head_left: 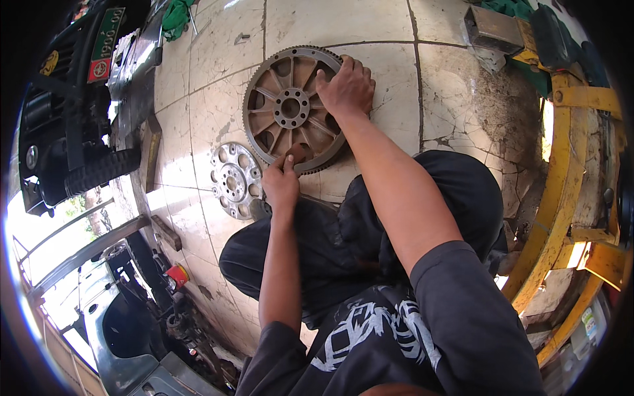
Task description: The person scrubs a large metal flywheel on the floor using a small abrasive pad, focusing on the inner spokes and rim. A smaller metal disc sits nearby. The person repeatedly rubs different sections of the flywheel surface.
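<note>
A large flywheel with a toothed rim, rusty brown spokes and a ring of bolt holes round its hub lies flat on the tiles. My right hand grips its far right edge, fingers curled over the rim and thumb on the inner side. At the near edge, my left hand pinches a small brown piece of what looks like sandpaper against the flywheel. Beside my left hand, a smaller shiny metal disc with round holes lies on the floor.
Cracked cream floor tiles surround the parts. On the right stands a yellow metal frame. A dark vehicle front is at the left, with wooden blocks and a red can below it. Green cloth lies far left.
</note>
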Demonstrator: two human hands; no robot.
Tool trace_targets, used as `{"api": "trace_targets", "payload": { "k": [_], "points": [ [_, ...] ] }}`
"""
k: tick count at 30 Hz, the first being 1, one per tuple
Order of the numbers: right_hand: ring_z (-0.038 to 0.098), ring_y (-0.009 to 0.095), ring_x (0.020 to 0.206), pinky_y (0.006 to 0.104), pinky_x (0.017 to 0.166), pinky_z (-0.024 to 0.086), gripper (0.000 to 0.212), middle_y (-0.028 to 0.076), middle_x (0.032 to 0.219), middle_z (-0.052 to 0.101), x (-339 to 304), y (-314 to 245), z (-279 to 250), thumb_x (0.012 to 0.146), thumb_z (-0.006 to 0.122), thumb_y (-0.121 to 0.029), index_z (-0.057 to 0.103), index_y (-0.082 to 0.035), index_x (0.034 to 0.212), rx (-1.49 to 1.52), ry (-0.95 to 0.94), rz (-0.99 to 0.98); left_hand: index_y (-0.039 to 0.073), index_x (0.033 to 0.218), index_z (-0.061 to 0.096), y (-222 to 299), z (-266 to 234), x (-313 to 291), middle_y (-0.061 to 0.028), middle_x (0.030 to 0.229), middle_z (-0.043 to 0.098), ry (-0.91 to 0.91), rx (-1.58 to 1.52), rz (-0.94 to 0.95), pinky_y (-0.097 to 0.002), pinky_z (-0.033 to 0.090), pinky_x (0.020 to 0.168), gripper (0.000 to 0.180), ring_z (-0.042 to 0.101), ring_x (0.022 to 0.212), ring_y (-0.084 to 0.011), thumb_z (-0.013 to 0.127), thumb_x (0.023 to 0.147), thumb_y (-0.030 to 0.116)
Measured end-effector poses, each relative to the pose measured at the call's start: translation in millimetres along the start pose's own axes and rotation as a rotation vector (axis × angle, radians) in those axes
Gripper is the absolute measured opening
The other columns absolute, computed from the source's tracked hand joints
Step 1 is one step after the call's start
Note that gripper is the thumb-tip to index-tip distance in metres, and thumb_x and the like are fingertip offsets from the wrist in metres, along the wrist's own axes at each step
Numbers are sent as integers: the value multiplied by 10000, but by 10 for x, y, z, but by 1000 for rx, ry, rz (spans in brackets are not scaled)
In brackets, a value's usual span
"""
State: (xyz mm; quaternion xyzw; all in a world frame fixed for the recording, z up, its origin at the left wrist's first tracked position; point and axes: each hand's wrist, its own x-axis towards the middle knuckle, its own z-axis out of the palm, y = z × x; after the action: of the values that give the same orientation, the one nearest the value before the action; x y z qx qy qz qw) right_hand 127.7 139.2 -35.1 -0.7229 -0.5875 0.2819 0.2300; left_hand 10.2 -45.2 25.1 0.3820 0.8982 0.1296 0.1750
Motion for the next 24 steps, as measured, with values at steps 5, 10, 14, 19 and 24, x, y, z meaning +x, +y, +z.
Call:
{"api": "trace_targets", "payload": {
  "k": [5, 10, 14, 19, 24],
  "points": [
    [626, 313, 1251, 458, 1059, 517, 587, 141, 1291, 672, 13, 27, 55, 902, 735, -489, 629, -46, 1272, -34, 62, -27, 82, 1196, 806, -58, 16, 29, -219, 821, 762, -22, -39, -60, -477, 568, 833, 337, 765, 857, -391, 678, 1011, 333],
    [625, 320, 1255, 465, 1059, 524, 601, 149, 1294, 670, 16, 32, 93, 904, 733, -490, 626, -39, 1287, -41, 84, -51, 21, 1125, 804, 107, 410, -4, -289, 993, 750, 11, 132, 95, -551, 553, 904, 347, 722, 989, -488, 668, 995, 313],
    [620, 336, 1277, 470, 1077, 520, 641, 152, 1320, 675, 4, -1, 50, 896, 750, -474, 622, -34, 1344, -28, 34, -24, 4, 1100, 799, 276, 537, 83, -328, 1079, 733, -14, 43, -96, -553, 530, 956, 345, 700, 1057, -518, 676, 981, 304],
    [625, 320, 1248, 458, 1056, 509, 639, 147, 1300, 670, 45, 30, 42, 896, 733, -484, 614, -31, 1330, -49, 39, -14, -5, 1070, 806, 344, 368, 98, -330, 1026, 740, -100, 16, -114, -547, 535, 947, 329, 709, 1037, -512, 682, 966, 281],
    [613, 340, 1287, 475, 1091, 507, 654, 156, 1329, 673, -11, -19, 34, 901, 739, -478, 612, -23, 1353, -29, 17, -24, -37, 1045, 801, 215, 458, 119, -331, 967, 736, 37, 72, -27, -555, 543, 913, 317, 713, 989, -515, 700, 932, 241]
  ]
}}
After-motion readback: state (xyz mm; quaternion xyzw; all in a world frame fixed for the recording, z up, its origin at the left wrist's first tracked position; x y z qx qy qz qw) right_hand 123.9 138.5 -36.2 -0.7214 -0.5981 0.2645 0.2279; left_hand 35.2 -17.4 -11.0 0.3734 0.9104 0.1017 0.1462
